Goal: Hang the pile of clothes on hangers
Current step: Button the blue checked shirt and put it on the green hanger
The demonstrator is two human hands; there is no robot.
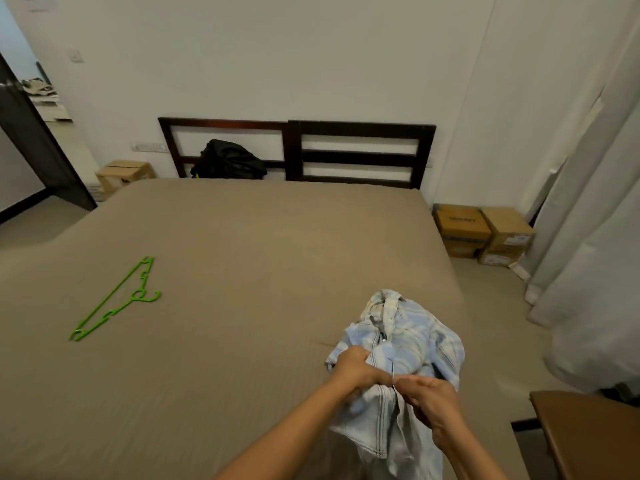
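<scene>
So the pale blue shirt (408,344) is bunched up on the near right part of the bed (242,271), collar end pointing away toward the headboard, and the lower part is pulled toward the person and hangs past the bed's near edge. Both hands are on it. The left hand (356,370) has its fingers curled into the fabric along the stitched front edge, and the right hand (429,400) sits just beside it, thumb and fingers pinching the same strip of cloth, so the two hands nearly touch. Whether there's a button in between I honestly can't tell, it's too small. The bright green hanger (116,301) lies flat on the left side of the bed, well apart from the shirt, hook pointing right. Bed has a plain brownish cover. At the far end there's a dark wooden headboard (360,154) against the white wall with a black backpack (228,161) leaning on it. Cardboard boxes (485,233) are stacked on the floor to the right of the bed, another box (124,173) at the far left corner. Pale curtains (588,202) hang down the right side, and a brown wooden tabletop (588,434) pokes in at the bottom right.
</scene>
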